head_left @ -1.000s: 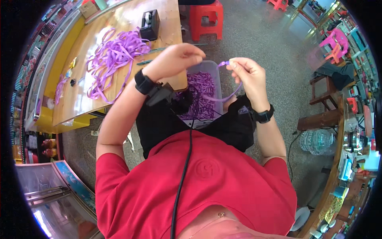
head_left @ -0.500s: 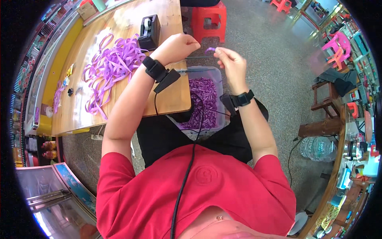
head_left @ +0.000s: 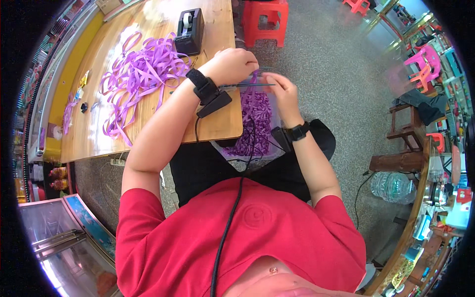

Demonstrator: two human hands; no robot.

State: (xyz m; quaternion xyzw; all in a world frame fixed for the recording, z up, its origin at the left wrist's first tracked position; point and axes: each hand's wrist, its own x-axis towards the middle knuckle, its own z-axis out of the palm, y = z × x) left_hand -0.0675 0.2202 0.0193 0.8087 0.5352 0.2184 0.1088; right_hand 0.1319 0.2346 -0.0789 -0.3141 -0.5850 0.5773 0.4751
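Over the table's right edge, my left hand has its fingers closed on a purple ribbon, which hangs just below the fingertips. My right hand is close by on the right, its fingers drawn together and slightly blurred; what they hold, if anything, I cannot make out. A thin dark rod sticks out past the table edge, its tip close to the right fingers. Below both hands stands a clear plastic bin with many short purple ribbon pieces in it.
On the wooden table lies a loose heap of long purple ribbon beside a black tape dispenser. A red stool stands beyond the bin. Black cables run from the wrist straps across the bin.
My right hand has moved down and inward, now close to the left hand. The small purple piece at its fingertips no longer shows there. Purple ribbon now hangs under my left fingers.
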